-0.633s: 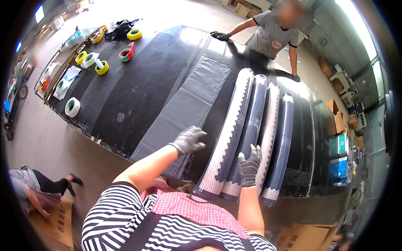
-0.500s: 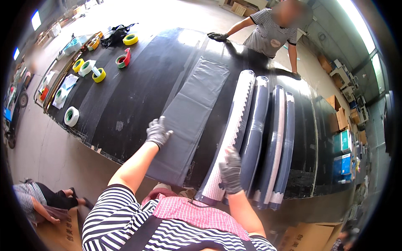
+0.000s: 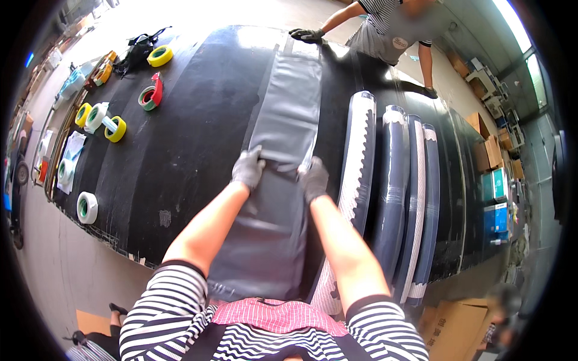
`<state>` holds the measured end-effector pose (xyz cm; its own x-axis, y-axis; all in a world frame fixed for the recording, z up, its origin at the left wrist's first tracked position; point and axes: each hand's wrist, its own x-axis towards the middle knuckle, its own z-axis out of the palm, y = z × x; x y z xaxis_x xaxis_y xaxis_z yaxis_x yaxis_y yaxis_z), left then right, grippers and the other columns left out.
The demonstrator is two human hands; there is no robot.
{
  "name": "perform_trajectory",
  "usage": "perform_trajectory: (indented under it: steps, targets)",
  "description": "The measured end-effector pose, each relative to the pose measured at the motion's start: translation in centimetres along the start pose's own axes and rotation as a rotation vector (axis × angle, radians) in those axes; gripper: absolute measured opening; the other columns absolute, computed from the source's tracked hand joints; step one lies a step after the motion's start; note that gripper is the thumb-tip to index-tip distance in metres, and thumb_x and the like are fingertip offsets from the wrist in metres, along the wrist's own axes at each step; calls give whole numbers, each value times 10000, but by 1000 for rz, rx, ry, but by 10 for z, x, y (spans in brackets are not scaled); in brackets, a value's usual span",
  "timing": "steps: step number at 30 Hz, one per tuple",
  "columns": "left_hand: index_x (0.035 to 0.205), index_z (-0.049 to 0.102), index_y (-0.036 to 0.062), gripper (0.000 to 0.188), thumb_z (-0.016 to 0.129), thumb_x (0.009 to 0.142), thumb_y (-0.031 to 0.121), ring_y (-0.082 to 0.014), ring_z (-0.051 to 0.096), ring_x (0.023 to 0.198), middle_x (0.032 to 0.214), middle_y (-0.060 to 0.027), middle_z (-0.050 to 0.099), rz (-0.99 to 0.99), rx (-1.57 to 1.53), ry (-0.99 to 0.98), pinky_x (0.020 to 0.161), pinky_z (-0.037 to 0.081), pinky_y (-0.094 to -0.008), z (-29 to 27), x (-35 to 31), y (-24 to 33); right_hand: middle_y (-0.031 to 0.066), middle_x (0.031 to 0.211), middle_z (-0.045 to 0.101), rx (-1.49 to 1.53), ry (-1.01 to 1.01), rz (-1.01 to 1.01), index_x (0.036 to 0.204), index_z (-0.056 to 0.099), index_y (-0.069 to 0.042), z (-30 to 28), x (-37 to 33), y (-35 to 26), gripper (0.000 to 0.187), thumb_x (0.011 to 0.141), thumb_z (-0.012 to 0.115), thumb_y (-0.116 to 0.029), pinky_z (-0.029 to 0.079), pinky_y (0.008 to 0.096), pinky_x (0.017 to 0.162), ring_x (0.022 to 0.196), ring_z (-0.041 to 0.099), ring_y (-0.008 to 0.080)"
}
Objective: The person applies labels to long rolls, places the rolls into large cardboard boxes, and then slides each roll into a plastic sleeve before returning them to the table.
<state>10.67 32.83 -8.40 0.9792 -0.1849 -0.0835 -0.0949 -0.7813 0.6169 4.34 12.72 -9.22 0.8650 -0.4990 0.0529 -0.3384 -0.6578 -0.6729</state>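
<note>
A long, flat grey plastic sheet (image 3: 288, 114) runs down the black table from the far side to the edge at my body, creased across where my hands are. My left hand (image 3: 248, 168), in a grey glove, has its fingers closed on the sheet's left edge. Opposite it, my right hand (image 3: 313, 179), also gloved, pinches the right edge. To the right of the sheet lies a film-wrapped roll (image 3: 359, 156) with a white, wavy-edged strip along it; my right forearm crosses over its near part.
More film-wrapped dark blue rolls (image 3: 392, 180) lie alongside. Tape rolls (image 3: 87, 207) and a red tape dispenser (image 3: 158, 90) are on the left of the black table (image 3: 186, 138). Across it, a co-worker leans with a gloved hand (image 3: 307, 35) near the sheet's far end. Cardboard boxes (image 3: 457, 325) stand lower right.
My right hand has left the white-edged roll and come left to the sheet's right edge. My left hand has closed on its left edge. The sheet lies straighter, its near end closer to me.
</note>
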Motion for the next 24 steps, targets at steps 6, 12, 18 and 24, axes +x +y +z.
perform_trajectory:
  steps: [6,12,18,24]
  targets:
    - [1364,502,191,558,696,845,246,-349,425,1323,1403,-129,471,467,268,1,1049,405,-471,-55,8,20,227,1416,492,-515,263,-264,1341,502,-18,-97,16,8,780,726,829,-369,428,426,1060,1277,504,381]
    - [1498,385,210,800,652,835,570,-346,178,1493,1585,-146,265,753,434,-635,1195,126,-566,-20,-109,1,276,1517,322,-495,-175,442,1569,-52,-168,-134,-77,21,1377,605,902,-404,404,428,1106,1315,459,423]
    - [1461,445,152,733,704,830,420,-328,167,1501,1580,-142,286,709,435,-578,1201,147,-528,-16,-125,0,239,1310,567,266,-222,444,1489,303,19,-181,-150,108,838,805,731,-208,430,375,1061,1193,575,296]
    - [1360,520,73,690,770,772,334,-343,492,1228,1326,-151,520,736,336,-633,1013,455,-424,-22,-173,14,322,1346,481,-547,7,366,1533,149,-21,-170,-184,59,1223,668,830,-554,440,466,1041,1222,526,430]
